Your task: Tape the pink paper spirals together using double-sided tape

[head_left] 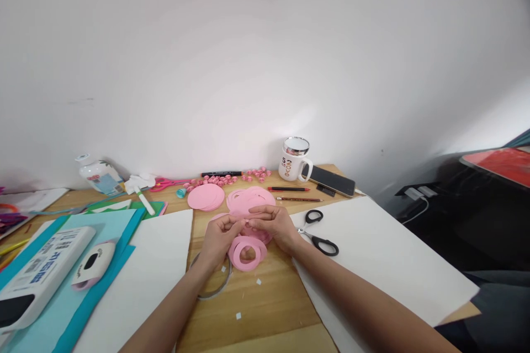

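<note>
My left hand (218, 238) and right hand (278, 226) are pinching a small pink paper piece (247, 223) together, probably to steady it, over pink paper rings (235, 255) lying on the counter (265, 311)

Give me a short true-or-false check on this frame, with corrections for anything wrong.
1. The fingers of the left hand and the right hand meet at a small piece of pink paper. True.
2. The black-handled scissors lie to the left of both hands. False: they lie to the right, on a white sheet.
3. The mug stands upright near the wall. True.
4. The phone is in the right hand. False: it lies on the table beside the mug.
5. Pink paper rings lie in front of the hands, on the near side. True.
</note>
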A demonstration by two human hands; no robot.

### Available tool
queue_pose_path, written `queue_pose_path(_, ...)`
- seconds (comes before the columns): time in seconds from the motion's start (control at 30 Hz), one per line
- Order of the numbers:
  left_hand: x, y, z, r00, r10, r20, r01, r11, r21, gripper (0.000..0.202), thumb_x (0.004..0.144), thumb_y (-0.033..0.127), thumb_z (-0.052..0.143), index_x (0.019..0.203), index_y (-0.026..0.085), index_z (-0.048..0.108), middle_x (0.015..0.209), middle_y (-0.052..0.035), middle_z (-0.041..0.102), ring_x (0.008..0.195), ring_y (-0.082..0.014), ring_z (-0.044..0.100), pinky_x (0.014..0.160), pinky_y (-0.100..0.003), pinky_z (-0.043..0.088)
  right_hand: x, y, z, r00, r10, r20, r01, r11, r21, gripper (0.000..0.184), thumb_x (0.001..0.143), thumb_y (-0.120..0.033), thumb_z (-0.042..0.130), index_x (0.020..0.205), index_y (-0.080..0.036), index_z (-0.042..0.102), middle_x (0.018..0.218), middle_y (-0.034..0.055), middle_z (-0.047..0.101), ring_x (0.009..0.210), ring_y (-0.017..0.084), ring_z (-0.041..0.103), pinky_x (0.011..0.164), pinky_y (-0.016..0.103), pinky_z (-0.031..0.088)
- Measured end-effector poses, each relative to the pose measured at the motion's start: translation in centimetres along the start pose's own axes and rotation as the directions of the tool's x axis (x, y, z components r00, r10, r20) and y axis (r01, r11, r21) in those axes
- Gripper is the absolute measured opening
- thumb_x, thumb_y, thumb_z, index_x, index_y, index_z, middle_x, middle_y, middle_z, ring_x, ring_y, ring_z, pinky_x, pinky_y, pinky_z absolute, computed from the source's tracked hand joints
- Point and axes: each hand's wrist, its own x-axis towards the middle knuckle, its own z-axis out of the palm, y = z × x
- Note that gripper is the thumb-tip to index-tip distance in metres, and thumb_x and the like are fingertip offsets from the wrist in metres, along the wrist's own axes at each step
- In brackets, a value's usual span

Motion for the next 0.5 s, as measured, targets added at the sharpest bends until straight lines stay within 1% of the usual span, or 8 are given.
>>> queue_pose_path(0.2, 0.06, -0.14, -0.01, 1.0, -0.001, -0.003, 0.001, 1.0, -0.009, 0.021, 0.063, 0.032, 0.068, 0.06, 0.012, 0.062, 0.055, -0.0025, 0.061, 0.047, -0.0108, 0.052, 0.043, -0.02, 0.04, -0.05, -0.06, 0.06, 1.0, 0.012, -0.005, -0.012, 1.0, -0.005, 0.045, 0.046, -0.028, 0.081, 0.085, -0.012, 0.065, 0.079, 0.0097, 0.072, 0.07, 0.021, 0.067, 0.069, 0.033, 0.053)
queue_pose_path(0.33, 0.04, -0.11, -0.02, 1.0, 0.003, 0.011, -0.003, 1.0, -0.011, 0.023, 0.064, 0.034, 0.068, 0.06, 0.012, 0.062, 0.056, -0.003, 0.062, 0.048, -0.0115, 0.053, 0.044, -0.02, 0.041, -0.07, -0.07, 0.07, 1.0, 0.012, -0.011, -0.012, 1.0, 0.001, 0.045, 0.046, -0.028, 0.081, 0.085, -0.011, 0.065, 0.078, 0.0101, 0.071, 0.069, 0.021, 0.067, 0.069, 0.033, 0.053)
queue_pose_path(0.5, -0.03, -0.01, 0.04, 1.0, 0.002, 0.003, -0.002, 1.0, -0.011, 0.023, 0.063, 0.034, 0.068, 0.059, 0.013, 0.062, 0.055, -0.0022, 0.062, 0.048, -0.011, 0.052, 0.044, -0.02, 0.04, 0.01, -0.04, 0.03, 1.0, 0.004, -0.031, -0.004, 1.0, -0.016, 0.045, 0.046, -0.028, 0.081, 0.084, -0.011, 0.066, 0.075, 0.0093, 0.072, 0.066, 0.019, 0.067, 0.067, 0.032, 0.052)
